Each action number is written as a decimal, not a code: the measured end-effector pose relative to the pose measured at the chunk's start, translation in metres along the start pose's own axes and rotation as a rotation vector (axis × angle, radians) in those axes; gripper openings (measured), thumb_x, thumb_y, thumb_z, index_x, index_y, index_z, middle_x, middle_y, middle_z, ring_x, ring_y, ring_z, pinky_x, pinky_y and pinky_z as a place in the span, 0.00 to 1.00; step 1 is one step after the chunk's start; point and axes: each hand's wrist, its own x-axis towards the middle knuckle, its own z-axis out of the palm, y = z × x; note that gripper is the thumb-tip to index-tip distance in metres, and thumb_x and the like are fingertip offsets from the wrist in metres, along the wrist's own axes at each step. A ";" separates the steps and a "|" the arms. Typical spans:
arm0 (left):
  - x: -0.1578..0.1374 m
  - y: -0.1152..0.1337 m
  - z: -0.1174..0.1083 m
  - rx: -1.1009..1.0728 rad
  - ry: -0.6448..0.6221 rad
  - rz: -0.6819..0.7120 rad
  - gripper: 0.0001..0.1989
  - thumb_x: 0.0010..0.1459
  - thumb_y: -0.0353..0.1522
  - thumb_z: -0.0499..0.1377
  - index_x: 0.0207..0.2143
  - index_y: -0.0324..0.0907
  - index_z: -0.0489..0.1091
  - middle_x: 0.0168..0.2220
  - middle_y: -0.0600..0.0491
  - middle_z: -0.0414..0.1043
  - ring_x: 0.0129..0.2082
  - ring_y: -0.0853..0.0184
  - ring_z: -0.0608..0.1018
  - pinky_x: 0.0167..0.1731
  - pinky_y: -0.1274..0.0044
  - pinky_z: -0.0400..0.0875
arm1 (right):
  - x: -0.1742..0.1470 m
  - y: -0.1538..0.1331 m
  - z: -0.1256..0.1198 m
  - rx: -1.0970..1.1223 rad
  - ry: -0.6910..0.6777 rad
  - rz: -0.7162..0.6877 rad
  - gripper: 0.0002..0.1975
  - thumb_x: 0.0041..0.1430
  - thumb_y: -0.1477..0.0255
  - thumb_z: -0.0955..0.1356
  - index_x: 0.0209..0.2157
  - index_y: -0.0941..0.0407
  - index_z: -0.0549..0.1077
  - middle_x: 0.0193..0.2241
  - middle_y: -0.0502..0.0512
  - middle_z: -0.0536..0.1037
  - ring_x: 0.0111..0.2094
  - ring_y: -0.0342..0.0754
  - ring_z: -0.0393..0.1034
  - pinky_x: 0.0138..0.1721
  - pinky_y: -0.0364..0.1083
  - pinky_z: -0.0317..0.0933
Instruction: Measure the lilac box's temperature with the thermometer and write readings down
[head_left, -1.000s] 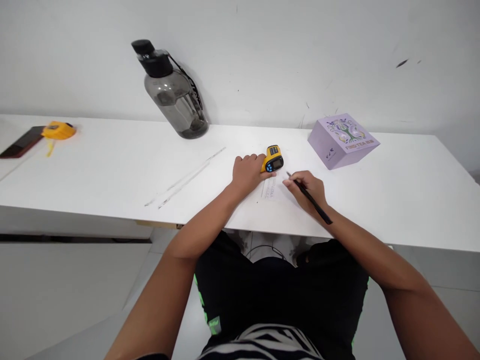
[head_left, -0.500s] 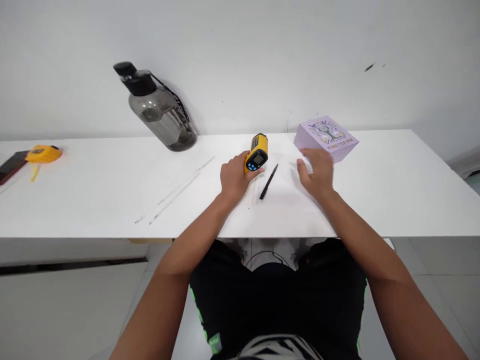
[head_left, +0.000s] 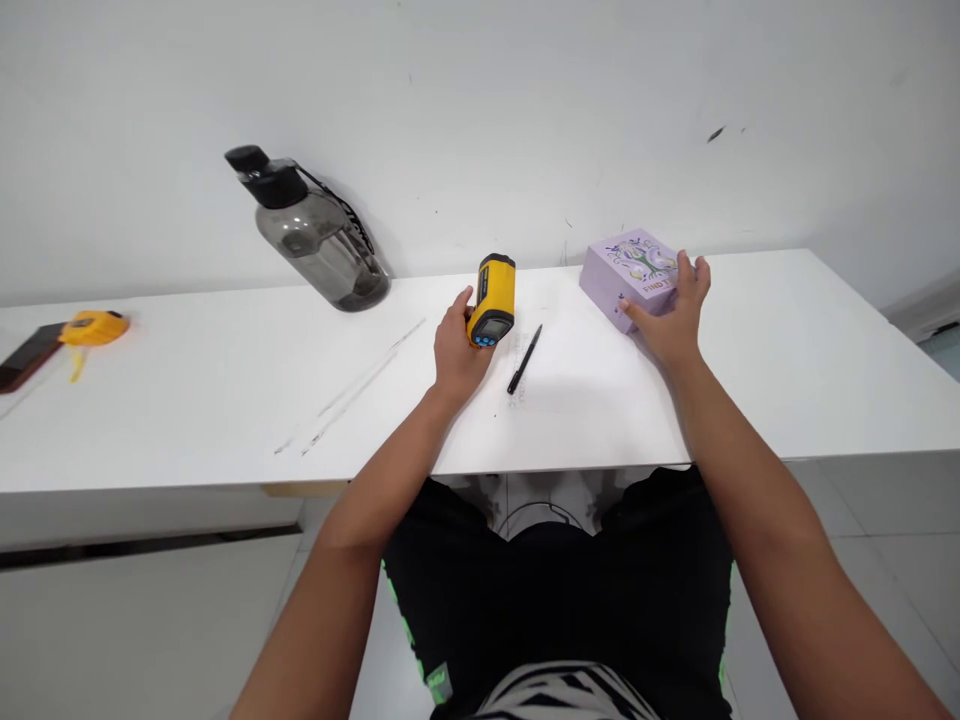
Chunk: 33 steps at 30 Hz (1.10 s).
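My left hand (head_left: 457, 352) is wrapped round a yellow-and-black infrared thermometer (head_left: 495, 292), held just above the table. Its small screen and blue buttons face me, and its handle is hidden by the hand. On the right, a lilac box (head_left: 609, 285) with a printed tree design sits near the wall. My right hand (head_left: 676, 318) grips its near corner, thumb on the front face and fingers along the right side. Between the hands a black pen (head_left: 525, 360) lies slantwise, beside faint marks on the white surface.
The white table (head_left: 187, 400) runs along the wall. A grey water bottle (head_left: 319, 235) with a black cap stands at the back left. Farther left lie an orange tape measure (head_left: 94, 327) and a dark flat object (head_left: 30, 358).
My right hand has moved from the box's left side to its near right corner and taken hold of it. The thermometer has shifted slightly left and turned. The camera view has tilted a little.
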 end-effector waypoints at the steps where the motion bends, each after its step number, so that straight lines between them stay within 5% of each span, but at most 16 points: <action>1: 0.001 0.001 -0.001 0.028 -0.012 0.027 0.30 0.55 0.32 0.64 0.60 0.46 0.64 0.44 0.49 0.74 0.43 0.59 0.77 0.43 0.68 0.71 | 0.001 -0.006 0.002 0.083 0.064 0.043 0.49 0.45 0.45 0.75 0.65 0.49 0.64 0.71 0.62 0.48 0.73 0.63 0.46 0.68 0.65 0.52; 4: 0.001 0.006 -0.003 0.095 -0.070 0.096 0.23 0.54 0.28 0.62 0.53 0.46 0.68 0.42 0.49 0.75 0.43 0.57 0.77 0.41 0.68 0.72 | 0.006 -0.031 0.002 0.455 0.229 0.314 0.37 0.50 0.46 0.71 0.58 0.49 0.69 0.62 0.61 0.64 0.66 0.62 0.61 0.62 0.67 0.62; 7: 0.000 0.013 -0.003 0.108 -0.108 0.170 0.23 0.54 0.27 0.61 0.53 0.46 0.68 0.42 0.50 0.76 0.42 0.59 0.77 0.40 0.69 0.73 | 0.007 -0.059 -0.006 0.858 0.248 0.556 0.31 0.54 0.43 0.66 0.53 0.46 0.70 0.55 0.57 0.72 0.58 0.62 0.70 0.48 0.65 0.72; 14: -0.008 0.018 -0.004 0.113 -0.062 0.347 0.21 0.60 0.33 0.61 0.56 0.45 0.67 0.52 0.44 0.72 0.44 0.61 0.78 0.38 0.71 0.76 | -0.016 -0.095 -0.010 1.446 -0.211 0.644 0.30 0.52 0.41 0.67 0.49 0.45 0.74 0.49 0.54 0.79 0.57 0.63 0.70 0.44 0.64 0.75; 18: -0.008 0.013 -0.004 0.127 -0.081 0.350 0.29 0.62 0.40 0.62 0.63 0.47 0.61 0.54 0.44 0.73 0.43 0.62 0.79 0.40 0.71 0.76 | -0.030 -0.097 0.002 1.492 -0.372 0.711 0.31 0.53 0.41 0.68 0.51 0.46 0.73 0.52 0.55 0.79 0.59 0.65 0.69 0.48 0.68 0.73; 23: -0.007 0.011 -0.002 0.082 -0.146 0.331 0.38 0.59 0.36 0.63 0.68 0.47 0.51 0.50 0.49 0.78 0.39 0.66 0.79 0.40 0.73 0.75 | -0.036 -0.098 0.008 1.446 -0.367 0.795 0.32 0.52 0.40 0.68 0.52 0.45 0.72 0.51 0.54 0.79 0.59 0.66 0.69 0.52 0.70 0.71; 27: -0.010 0.020 -0.002 -0.002 -0.214 0.312 0.29 0.55 0.31 0.62 0.59 0.47 0.60 0.51 0.50 0.77 0.40 0.67 0.80 0.39 0.75 0.74 | -0.036 -0.100 0.009 1.422 -0.326 0.783 0.31 0.53 0.41 0.68 0.51 0.44 0.72 0.49 0.52 0.80 0.58 0.64 0.69 0.53 0.68 0.71; 33: -0.013 0.023 0.000 -0.162 -0.331 0.085 0.21 0.55 0.31 0.62 0.51 0.47 0.64 0.46 0.52 0.75 0.38 0.67 0.78 0.35 0.75 0.72 | -0.036 -0.107 0.007 1.259 -0.282 0.677 0.33 0.53 0.37 0.65 0.52 0.43 0.72 0.48 0.52 0.79 0.59 0.63 0.69 0.52 0.67 0.71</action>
